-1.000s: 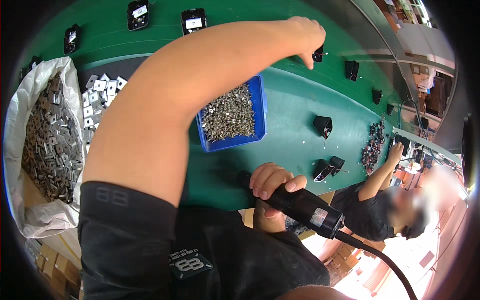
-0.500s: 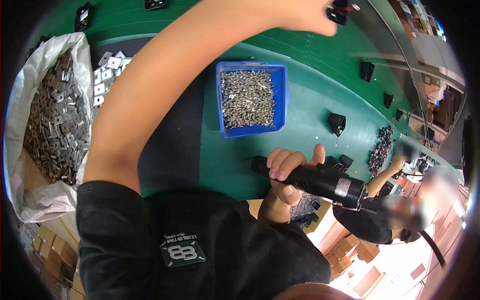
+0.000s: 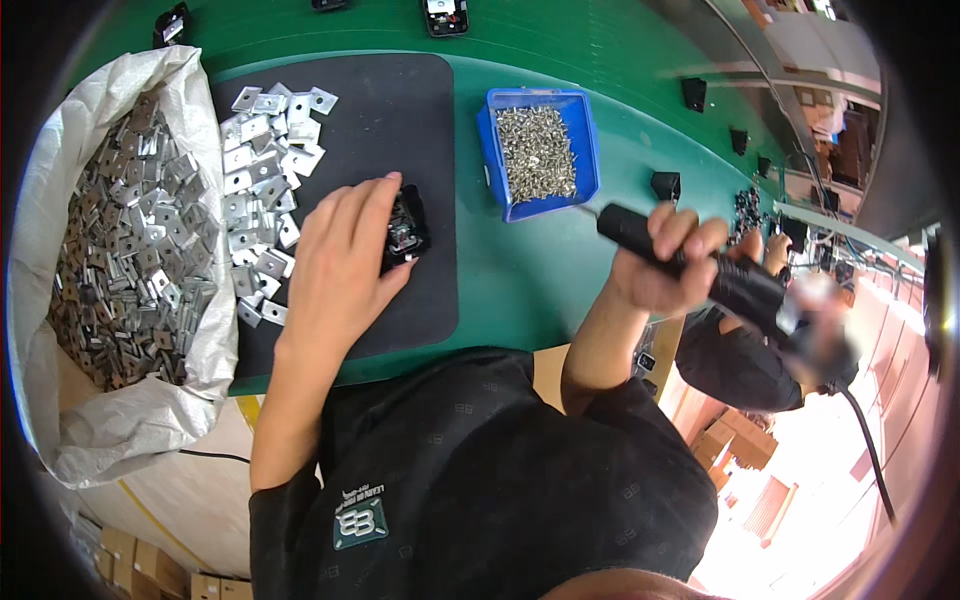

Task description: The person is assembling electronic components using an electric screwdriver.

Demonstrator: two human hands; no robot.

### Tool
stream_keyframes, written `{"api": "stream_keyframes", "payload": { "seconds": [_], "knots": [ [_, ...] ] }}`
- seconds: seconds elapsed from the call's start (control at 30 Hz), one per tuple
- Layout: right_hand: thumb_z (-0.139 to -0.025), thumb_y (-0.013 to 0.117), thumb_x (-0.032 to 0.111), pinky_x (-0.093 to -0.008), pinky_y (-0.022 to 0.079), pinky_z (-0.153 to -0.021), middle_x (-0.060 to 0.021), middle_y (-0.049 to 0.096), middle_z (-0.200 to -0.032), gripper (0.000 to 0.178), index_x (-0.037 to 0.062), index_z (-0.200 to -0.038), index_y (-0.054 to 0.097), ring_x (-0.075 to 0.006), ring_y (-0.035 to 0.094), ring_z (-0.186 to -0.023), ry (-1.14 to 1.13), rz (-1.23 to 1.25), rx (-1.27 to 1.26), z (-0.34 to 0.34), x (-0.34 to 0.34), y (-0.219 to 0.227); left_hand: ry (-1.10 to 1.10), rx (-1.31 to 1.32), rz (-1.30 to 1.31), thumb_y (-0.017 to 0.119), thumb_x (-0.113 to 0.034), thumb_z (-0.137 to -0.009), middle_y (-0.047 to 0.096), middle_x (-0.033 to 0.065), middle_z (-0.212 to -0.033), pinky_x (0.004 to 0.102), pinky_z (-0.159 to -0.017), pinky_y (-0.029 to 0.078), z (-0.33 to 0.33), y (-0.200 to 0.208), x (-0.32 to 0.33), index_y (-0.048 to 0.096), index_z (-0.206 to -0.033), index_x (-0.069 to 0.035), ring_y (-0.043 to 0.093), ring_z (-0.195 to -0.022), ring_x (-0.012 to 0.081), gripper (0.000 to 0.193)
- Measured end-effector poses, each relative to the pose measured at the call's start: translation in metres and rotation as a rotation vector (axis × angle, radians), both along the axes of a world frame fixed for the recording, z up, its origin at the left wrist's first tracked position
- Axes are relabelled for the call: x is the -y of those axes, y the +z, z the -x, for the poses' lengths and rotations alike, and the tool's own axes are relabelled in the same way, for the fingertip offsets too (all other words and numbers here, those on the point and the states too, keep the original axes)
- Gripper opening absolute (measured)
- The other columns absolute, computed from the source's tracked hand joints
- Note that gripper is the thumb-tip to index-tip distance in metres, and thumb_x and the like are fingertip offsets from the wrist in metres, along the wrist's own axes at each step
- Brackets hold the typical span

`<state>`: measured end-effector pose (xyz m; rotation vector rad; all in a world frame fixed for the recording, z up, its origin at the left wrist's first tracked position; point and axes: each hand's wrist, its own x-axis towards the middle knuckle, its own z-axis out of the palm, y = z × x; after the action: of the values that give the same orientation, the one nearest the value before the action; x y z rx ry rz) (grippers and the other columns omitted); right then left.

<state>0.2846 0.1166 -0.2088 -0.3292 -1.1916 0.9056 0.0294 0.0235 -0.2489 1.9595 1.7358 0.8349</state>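
Note:
My left hand [image 3: 345, 245] is closed on a small black housing [image 3: 408, 228] with parts showing inside, resting on a dark mat [image 3: 400, 110]. Its fingers lie over the housing's left side. In my right hand [image 3: 672, 262] is a black electric screwdriver [image 3: 745, 290], held tilted, its thin bit pointing left near the lower corner of a blue bin [image 3: 592, 165]. That bin holds many small silver screws [image 3: 537, 155]. Flat square metal plates with holes [image 3: 262, 185] lie heaped on the mat left of my left hand.
A white sack [image 3: 205, 330] full of metal plates stands at the left. Black housings [image 3: 445, 17] lie along the green belt [image 3: 580, 40] at the back. Another person [image 3: 735, 360] works at the right, near the screwdriver's cable [image 3: 872, 450].
My left hand has come back from the far belt to the mat, where it now holds a black housing. My right hand has moved the screwdriver rightward and away from my body.

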Motion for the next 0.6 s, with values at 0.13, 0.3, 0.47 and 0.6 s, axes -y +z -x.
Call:
{"api": "stream_keyframes", "payload": {
  "seconds": [0.13, 0.3, 0.47, 0.6],
  "knots": [
    [-0.082, 0.063, 0.001, -0.0362, 0.049, -0.056, -0.0068, 0.053, -0.075, 0.062, 0.009, -0.133, 0.03, -0.0181, 0.053, -0.054, -0.168, 0.012, 0.083, 0.022, -0.019, -0.01, -0.035, -0.013, -0.026, 0.079, -0.01, -0.06, 0.054, 0.0128, -0.121, 0.0419, -0.095, 0.04, 0.0, 0.0, 0.005, 0.046, -0.131, -0.004, 0.05, -0.111, 0.0312, 0.078],
    [-0.081, 0.06, 0.005, -0.0343, 0.045, -0.057, -0.0053, 0.051, -0.073, 0.059, 0.0079, -0.133, 0.032, -0.0164, 0.051, -0.057, -0.261, 0.078, 0.206, 0.043, -0.023, -0.013, -0.04, 0.029, -0.04, 0.078, -0.015, -0.062, 0.054, 0.0127, -0.116, 0.0435, -0.093, 0.039, 0.003, 0.0, 0.01, 0.049, -0.128, -0.004, 0.05, -0.107, 0.0296, 0.073],
    [-0.081, 0.058, 0.007, -0.0364, 0.047, -0.06, -0.0053, 0.054, -0.076, 0.058, 0.0062, -0.133, 0.032, -0.0168, 0.053, -0.059, -0.308, 0.124, 0.169, 0.051, -0.023, -0.005, -0.063, 0.025, -0.048, 0.078, -0.016, -0.062, 0.055, 0.0117, -0.116, 0.0424, -0.091, 0.038, 0.007, -0.01, 0.005, 0.05, -0.128, -0.005, 0.05, -0.107, 0.0284, 0.073],
    [-0.082, 0.058, 0.009, -0.0358, 0.046, -0.06, -0.0046, 0.054, -0.076, 0.057, 0.007, -0.133, 0.032, -0.017, 0.052, -0.059, -0.369, 0.118, 0.12, 0.045, -0.028, -0.002, -0.056, 0.017, -0.07, 0.079, -0.018, -0.062, 0.055, 0.0104, -0.116, 0.0421, -0.09, 0.037, 0.004, -0.012, 0.0, 0.049, -0.129, -0.006, 0.05, -0.107, 0.0271, 0.075]
  ]
}}
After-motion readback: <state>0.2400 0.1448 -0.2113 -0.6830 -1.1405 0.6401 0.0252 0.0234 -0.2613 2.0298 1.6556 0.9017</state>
